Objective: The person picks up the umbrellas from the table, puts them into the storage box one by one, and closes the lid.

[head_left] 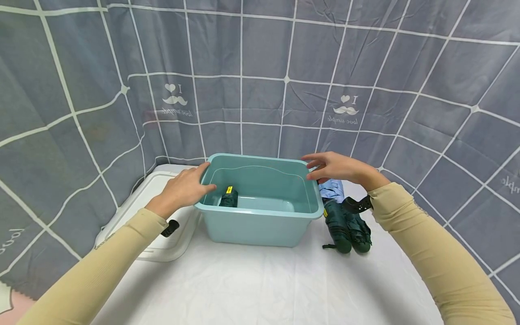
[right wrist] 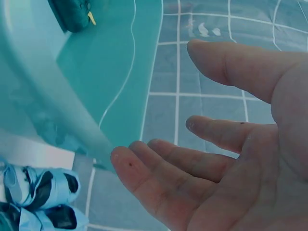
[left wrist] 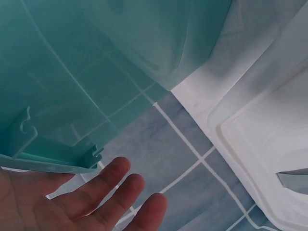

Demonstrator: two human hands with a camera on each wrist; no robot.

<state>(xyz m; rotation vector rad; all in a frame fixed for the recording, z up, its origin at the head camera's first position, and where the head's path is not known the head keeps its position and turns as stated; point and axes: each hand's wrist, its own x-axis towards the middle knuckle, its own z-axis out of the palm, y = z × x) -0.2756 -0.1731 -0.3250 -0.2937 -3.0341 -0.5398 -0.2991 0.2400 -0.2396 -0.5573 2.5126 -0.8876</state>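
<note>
Grey gridded cloth hangs behind the white worktop (head_left: 252, 284), where a teal tub (head_left: 260, 223) sits near the far edge. Left hand (head_left: 183, 189) and right hand (head_left: 337, 168) flank its rim, fingers loosely spread, gripping nothing. Folded umbrellas (head_left: 347, 228) lie just beside the tub's right wall.

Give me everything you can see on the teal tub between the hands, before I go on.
The teal tub is a rectangular bin of smooth, slightly translucent plastic with a rolled rim, upright on the white cloth. It has no lid on. Inside, at its left end, lies one dark green folded umbrella with a yellow tag. The left hand rests at its left rim; the right hand is open at the right rim, contact unclear.
</note>
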